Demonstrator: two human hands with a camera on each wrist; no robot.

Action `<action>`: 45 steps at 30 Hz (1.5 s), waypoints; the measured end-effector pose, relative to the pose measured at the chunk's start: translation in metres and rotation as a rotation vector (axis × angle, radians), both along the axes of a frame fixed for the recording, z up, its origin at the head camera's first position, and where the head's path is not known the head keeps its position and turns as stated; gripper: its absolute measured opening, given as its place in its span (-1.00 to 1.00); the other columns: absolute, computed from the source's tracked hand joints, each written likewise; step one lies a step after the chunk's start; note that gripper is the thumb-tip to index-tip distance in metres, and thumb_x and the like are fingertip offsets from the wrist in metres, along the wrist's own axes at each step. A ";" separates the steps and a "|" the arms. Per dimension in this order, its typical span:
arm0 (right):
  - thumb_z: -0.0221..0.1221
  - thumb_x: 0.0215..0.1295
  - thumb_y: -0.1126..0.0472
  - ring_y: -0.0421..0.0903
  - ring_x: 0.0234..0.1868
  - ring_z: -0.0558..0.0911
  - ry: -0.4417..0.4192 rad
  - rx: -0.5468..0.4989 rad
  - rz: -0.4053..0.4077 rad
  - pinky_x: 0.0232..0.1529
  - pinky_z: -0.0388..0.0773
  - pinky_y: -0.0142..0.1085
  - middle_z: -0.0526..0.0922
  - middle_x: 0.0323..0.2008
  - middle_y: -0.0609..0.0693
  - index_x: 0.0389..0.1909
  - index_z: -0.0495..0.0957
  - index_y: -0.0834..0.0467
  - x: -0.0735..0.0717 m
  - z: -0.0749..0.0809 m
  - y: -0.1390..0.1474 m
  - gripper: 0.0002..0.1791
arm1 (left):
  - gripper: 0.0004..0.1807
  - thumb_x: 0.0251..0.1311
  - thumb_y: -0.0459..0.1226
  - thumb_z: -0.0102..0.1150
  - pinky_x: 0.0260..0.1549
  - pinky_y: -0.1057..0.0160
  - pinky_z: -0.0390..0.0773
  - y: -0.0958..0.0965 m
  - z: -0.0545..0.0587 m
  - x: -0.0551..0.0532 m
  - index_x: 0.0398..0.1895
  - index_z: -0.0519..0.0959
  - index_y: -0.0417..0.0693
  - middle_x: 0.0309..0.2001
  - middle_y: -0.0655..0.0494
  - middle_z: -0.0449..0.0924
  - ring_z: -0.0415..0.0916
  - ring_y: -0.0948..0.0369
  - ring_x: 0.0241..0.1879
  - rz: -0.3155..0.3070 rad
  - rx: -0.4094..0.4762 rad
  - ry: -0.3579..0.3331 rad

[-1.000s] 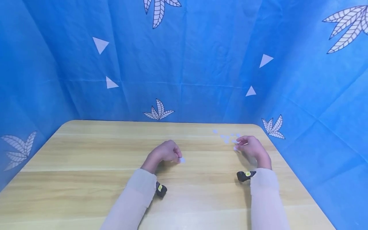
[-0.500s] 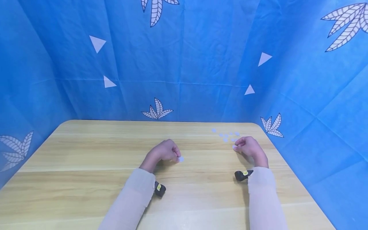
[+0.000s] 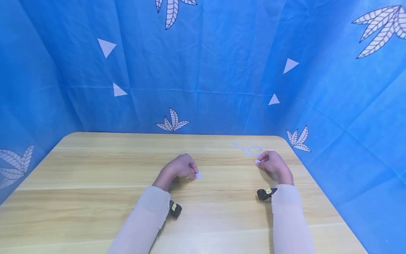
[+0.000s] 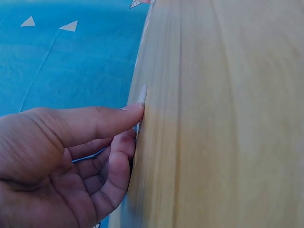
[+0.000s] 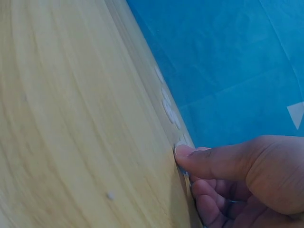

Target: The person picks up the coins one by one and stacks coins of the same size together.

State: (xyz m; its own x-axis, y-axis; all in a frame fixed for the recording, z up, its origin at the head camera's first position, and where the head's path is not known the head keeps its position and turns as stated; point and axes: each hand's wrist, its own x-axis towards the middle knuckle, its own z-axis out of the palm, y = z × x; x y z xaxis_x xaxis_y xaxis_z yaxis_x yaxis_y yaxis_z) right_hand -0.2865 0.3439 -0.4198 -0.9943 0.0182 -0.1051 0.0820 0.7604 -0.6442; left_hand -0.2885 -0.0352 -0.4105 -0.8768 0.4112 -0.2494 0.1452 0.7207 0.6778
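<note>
Thumb and fingertips of my left hand (image 3: pixel 182 166) pinch a small flat white disc (image 3: pixel 198 175) near the middle of the table. In the left wrist view this disc (image 4: pixel 143 94) appears almost edge-on, sticking out past the thumb tip. Farther right, my right hand (image 3: pixel 272 162) pinches another white disc (image 3: pixel 258 162) between thumb and fingers. The right wrist view shows the thumb pressed over that disc (image 5: pixel 180 144), low over the wood, hiding much of it. Just beyond the right fingertips lie several loose white discs (image 3: pixel 248 154), spread out flat.
A pale wooden table (image 3: pixel 95 211) with rounded far corners lies under both hands. Blue cloth (image 3: pixel 222 63) printed with white leaves and triangles hangs behind it and along both sides. A small pale speck (image 5: pixel 110 195) shows on the wood in the right wrist view.
My right hand has closed in on the near white disc and pinches it, its fingers drawn together. My left hand keeps its disc in nearly the same place. The head view has shifted slightly.
</note>
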 end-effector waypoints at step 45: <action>0.14 0.31 0.33 -0.04 -0.23 0.58 0.237 0.036 0.198 -0.22 0.53 -0.18 0.63 -0.26 0.04 -0.17 0.58 0.19 0.004 0.060 -0.070 -0.88 | -0.83 -0.12 -0.32 0.45 -0.32 0.20 0.44 0.000 -0.003 -0.002 -0.44 0.65 0.02 -0.40 0.17 0.58 0.44 0.16 -0.34 -0.010 0.001 0.019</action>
